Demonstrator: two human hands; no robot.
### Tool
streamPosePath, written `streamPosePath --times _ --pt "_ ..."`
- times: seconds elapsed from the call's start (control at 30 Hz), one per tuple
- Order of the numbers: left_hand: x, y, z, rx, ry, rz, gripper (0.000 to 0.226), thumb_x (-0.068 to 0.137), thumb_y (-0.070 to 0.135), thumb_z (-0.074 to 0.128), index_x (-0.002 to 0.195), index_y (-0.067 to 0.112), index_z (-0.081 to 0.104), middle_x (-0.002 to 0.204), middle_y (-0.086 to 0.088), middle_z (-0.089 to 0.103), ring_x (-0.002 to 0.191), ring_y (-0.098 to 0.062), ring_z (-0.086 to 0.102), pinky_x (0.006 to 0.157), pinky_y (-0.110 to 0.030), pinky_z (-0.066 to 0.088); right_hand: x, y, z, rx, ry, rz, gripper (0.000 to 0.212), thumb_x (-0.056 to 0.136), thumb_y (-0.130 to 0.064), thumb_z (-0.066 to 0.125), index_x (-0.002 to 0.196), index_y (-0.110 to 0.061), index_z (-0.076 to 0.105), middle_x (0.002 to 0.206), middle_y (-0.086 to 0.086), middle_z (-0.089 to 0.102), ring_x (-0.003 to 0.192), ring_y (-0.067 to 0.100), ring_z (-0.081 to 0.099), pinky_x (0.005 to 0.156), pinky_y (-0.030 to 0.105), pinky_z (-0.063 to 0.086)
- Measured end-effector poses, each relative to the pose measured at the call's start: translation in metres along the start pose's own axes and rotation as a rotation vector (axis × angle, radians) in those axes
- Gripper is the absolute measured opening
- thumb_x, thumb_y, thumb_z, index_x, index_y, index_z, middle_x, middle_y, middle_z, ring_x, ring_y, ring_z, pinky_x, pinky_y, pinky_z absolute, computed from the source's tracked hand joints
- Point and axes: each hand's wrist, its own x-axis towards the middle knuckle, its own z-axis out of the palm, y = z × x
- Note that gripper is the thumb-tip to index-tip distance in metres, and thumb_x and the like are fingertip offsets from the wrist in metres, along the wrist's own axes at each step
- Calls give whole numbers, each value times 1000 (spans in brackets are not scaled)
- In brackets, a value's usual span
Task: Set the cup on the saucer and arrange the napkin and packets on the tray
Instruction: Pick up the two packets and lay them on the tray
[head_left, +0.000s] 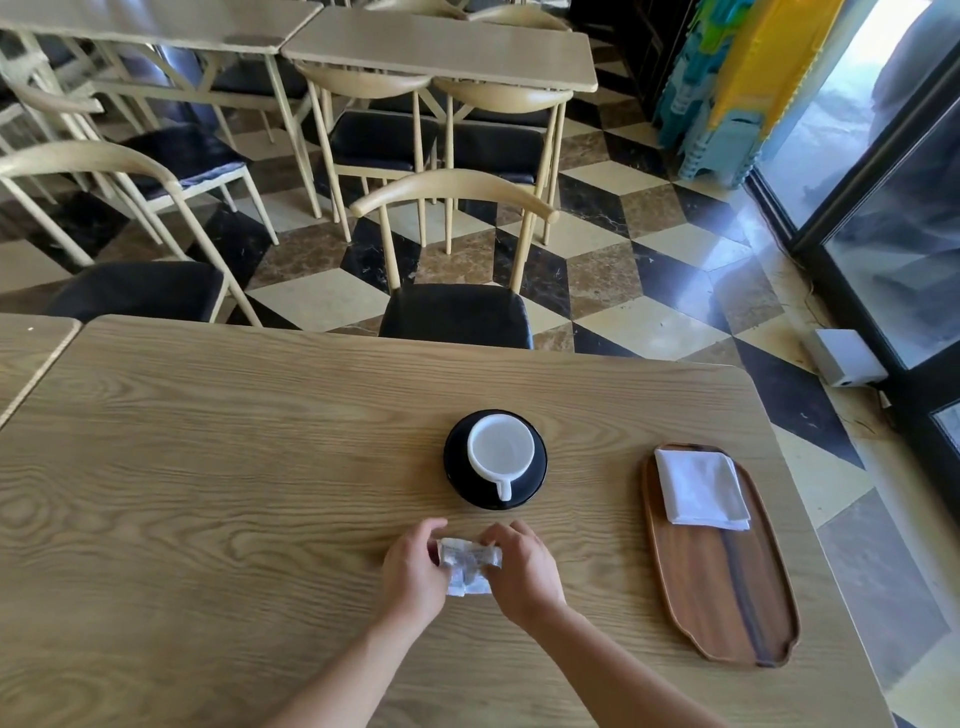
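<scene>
Reaching in from the near edge, both forearms angle toward each other over the tabletop (208, 467), and the 2 hands meet just short of the saucer. The left hand (413, 569) curls its fingers around one end of the packets (467, 564); the right hand (522, 566) pinches the other end, so each grip is closed on the same small white bundle. How many packets are in that bundle I cannot tell, they are crumpled together and partly hidden by the fingers.

Count the rest: 1 white cup (500, 451), upright, seated on 1 black saucer (457, 467), its handle pointing back toward the person. 1 oblong wooden tray (722, 587) lies well to the right, near the tabletop's right edge. 1 folded white napkin (698, 488) rests flat on the tray's far end, leaving the near half of the tray bare wood.

Room to move: a strip of bare wood sits between the hands and the tray, and the whole left side of the tabletop is open. Beyond the far edge stands 1 chair (457, 312) with a black seat, pushed close.
</scene>
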Motion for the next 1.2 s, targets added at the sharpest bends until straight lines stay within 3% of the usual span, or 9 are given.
streamPosePath --times 0.1,0.23,0.3,0.53,0.77,0.9,1.03,1.2 --pt "-2 9 -4 -114 -52 -78 45 73 1 73 111 25 68 83 7 67 81 -14 65 82 -34 54 -1 3 -8 122 7 64 32 81 -9 69 110 -23 66 104 -5 68 96 14 63 81 25 50" --pt "-4 24 -2 -249 -58 -128 34 76 4 73 101 27 72 84 10 69 77 -5 65 64 -13 48 -7 9 -20 314 41 175 34 80 -13 73 110 -27 67 76 -11 64 67 0 58 61 9 43" --pt "-4 32 1 -300 -65 -136 29 79 5 72 100 25 72 87 8 70 79 -6 65 63 -12 44 -10 15 -26 359 82 201 32 80 -15 72 109 -28 66 68 -10 59 61 0 54 57 9 40" --pt "-5 61 20 -469 -165 -181 24 80 -3 71 96 15 71 89 1 71 82 -12 67 63 -19 48 -33 45 -56 468 219 274 32 78 -12 75 104 -28 66 68 -6 61 57 1 54 54 12 43" --pt "-20 101 63 -416 -275 -120 23 78 3 74 88 24 72 90 2 74 85 -12 70 69 -25 54 -64 84 -85 546 336 400 35 75 -12 74 101 -33 66 76 -7 64 66 3 60 56 11 43" --pt "-30 126 86 -378 -305 -69 21 76 5 76 86 23 71 83 4 75 75 -8 70 56 -18 52 -74 104 -100 569 400 440 35 73 -12 73 93 -39 64 79 -9 68 71 3 64 60 18 50" --pt "-36 149 110 -347 -329 -44 21 76 4 75 85 23 71 84 3 74 77 -13 71 65 -29 59 -83 129 -117 635 470 493 32 73 -10 73 94 -34 67 83 -7 70 74 9 69 63 35 62" --pt "-44 174 148 -315 -334 -33 20 78 6 75 83 25 70 85 4 73 78 -14 71 70 -37 62 -87 168 -140 644 525 549 34 76 -7 72 102 -29 66 88 -5 71 77 12 70 67 38 64"
